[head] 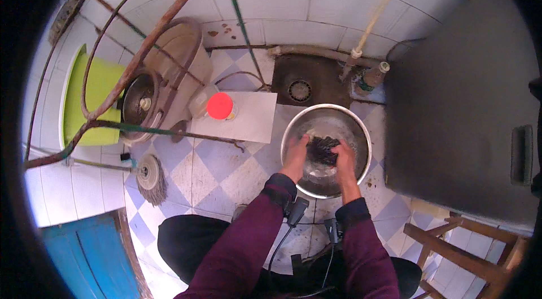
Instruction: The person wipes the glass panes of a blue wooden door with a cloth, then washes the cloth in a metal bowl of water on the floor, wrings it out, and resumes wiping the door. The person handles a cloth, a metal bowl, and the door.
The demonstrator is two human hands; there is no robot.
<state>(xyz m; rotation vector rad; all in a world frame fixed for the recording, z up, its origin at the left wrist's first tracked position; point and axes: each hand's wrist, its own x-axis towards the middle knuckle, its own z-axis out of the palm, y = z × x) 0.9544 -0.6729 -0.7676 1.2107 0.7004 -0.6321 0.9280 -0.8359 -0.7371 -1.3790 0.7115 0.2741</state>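
Note:
A round stainless steel basin [360, 129] with a bright rim stands on the tiled floor in front of me. Water with some foam lies in it. My left hand [297, 153] reaches in from the left side and grips the near-black, wrinkled bundle [322, 150], perhaps wet cloth. On its opposite edge, my right hand [346, 156] has its fingers curled around the same bundle. Parts of the fingers are hidden by the bundle and blurred. Both wrists wear dark bands with cables attached.
Behind the basin is a floor drain [300, 90]. A red-lidded jar [220, 106] stands on a white board [254, 123] to the left. A rusty metal rack [139, 55] crosses the upper left. A dark grey appliance [449, 129] and wooden stool [457, 252] flank the right.

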